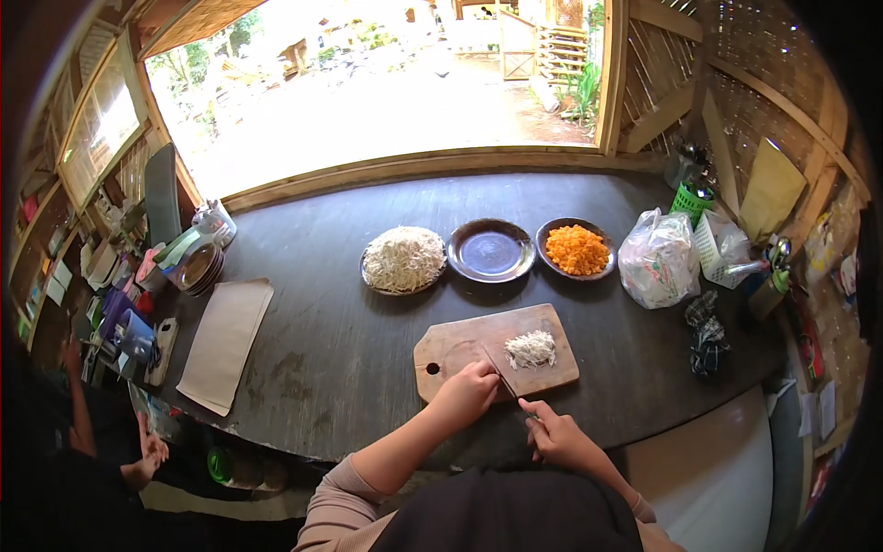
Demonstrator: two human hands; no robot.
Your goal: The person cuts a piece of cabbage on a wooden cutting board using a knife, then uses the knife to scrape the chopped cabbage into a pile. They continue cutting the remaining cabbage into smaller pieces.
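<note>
A wooden cutting board (460, 350) lies on the dark table (349, 340) in front of me, with a small pile of chopped white vegetable (531, 349) on its right half. My right hand (559, 434) grips the handle of a knife (501, 375) whose blade points up over the board toward the pile. My left hand (467, 393) rests with curled fingers on the board's near edge, beside the blade; what lies under it is hidden.
Behind the board stand a plate of shredded white vegetable (403, 258), an empty dark plate (490, 250) and a plate of diced orange pieces (577, 249). A plastic bag (658, 260) and green basket (690, 200) sit right; stacked dishes (198, 264) and a paper sheet (225, 342) left. Another person's hand (147, 455) shows lower left.
</note>
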